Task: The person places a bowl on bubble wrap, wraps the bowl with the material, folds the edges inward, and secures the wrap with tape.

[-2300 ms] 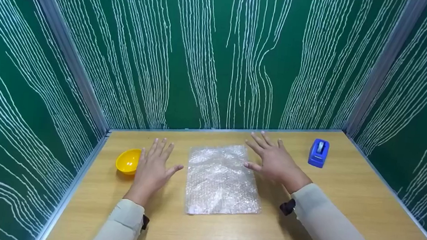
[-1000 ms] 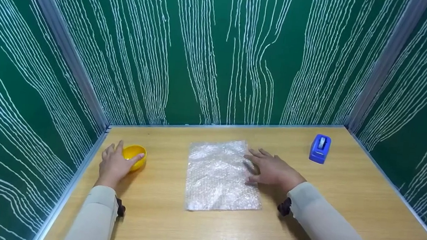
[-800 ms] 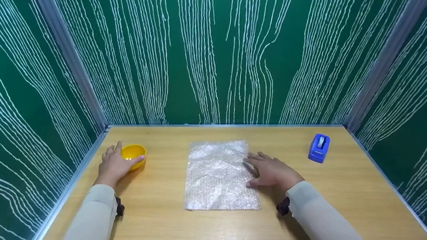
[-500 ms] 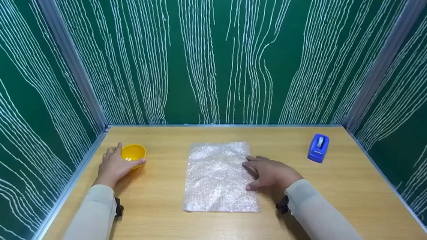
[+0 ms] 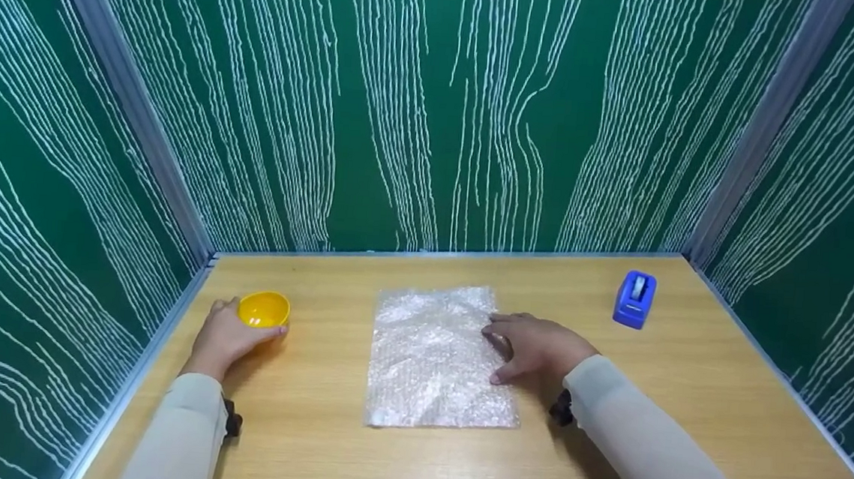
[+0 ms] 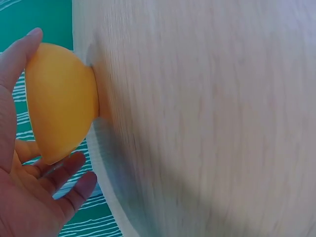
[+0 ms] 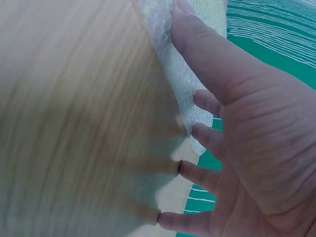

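A small yellow bowl stands upright on the left of the table, its hollow facing up. My left hand grips it from the near left, thumb on the near rim and fingers bent round the far left side. In the left wrist view the bowl's foot appears to meet the table. A sheet of clear bubble wrap lies flat in the middle. Along its right edge, my right hand touches it with thumb and fingers loosely spread. The right wrist view shows the lower fingertips on the wood.
A blue tape dispenser stands at the back right of the wooden table. Green panels with wavy white lines enclose the back and both sides, joined by grey corner posts.
My left hand has moved left off the near side of the bowl, round it, and its fingers have bent onto it. My right hand has come down to the bubble wrap's edge.
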{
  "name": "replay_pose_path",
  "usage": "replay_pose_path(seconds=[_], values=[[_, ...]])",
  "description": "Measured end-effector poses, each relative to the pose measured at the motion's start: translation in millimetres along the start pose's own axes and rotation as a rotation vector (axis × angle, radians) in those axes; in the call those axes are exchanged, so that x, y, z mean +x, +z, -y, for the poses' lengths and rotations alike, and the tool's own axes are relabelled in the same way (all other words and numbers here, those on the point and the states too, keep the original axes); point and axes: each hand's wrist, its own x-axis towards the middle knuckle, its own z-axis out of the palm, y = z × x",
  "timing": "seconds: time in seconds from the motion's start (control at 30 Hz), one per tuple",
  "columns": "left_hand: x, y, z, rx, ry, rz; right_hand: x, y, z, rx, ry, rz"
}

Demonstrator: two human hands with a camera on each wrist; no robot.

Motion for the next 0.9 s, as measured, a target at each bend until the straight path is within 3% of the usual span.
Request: replay_pose_path(seconds=[0.23, 0.43, 0.9], values=[[0.1, 1.7, 1.1, -0.044, 0.003, -0.016, 2.0, 1, 0, 0.001, 0.007, -0.003], [-2.9, 6.3, -4.8, -0.057, 0.035, -0.032, 4.5, 2, -3, -0.055, -0.046, -0.018], [-9.2, 25.9, -51.7, -0.064, 0.118, 0.015, 3.0, -1, 2, -0.021, -0.018, -0.013]])
